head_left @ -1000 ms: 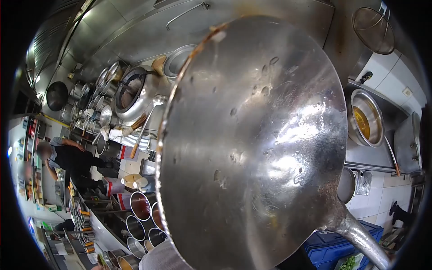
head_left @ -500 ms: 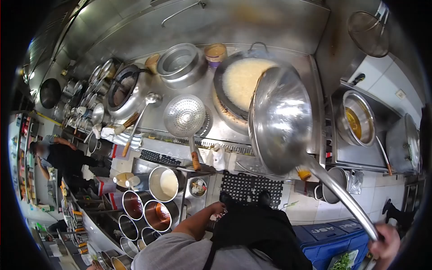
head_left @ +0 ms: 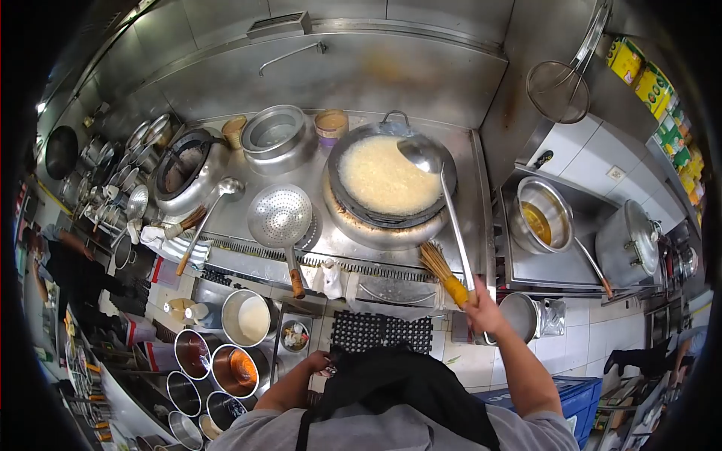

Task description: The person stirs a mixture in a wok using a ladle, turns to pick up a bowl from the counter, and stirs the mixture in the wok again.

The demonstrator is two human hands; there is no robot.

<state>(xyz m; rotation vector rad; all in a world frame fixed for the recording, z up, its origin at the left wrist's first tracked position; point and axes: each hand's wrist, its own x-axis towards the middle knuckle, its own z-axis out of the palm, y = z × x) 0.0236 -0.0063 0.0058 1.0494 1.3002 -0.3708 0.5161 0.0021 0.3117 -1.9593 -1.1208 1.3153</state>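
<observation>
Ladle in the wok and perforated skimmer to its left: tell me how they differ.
The ladle has a solid bowl; the skimmer has a wide head full of small holes.
The ladle's bowl sits at the pale liquid in the wok; the skimmer's head lies over the steel counter.
The skimmer's head looks larger than the ladle's bowl.
Both have shiny metal heads and long handles.

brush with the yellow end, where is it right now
In the head view, the brush is right of centre, in front of the wok and left of the ladle handle, its yellow end by the right hand.
</observation>
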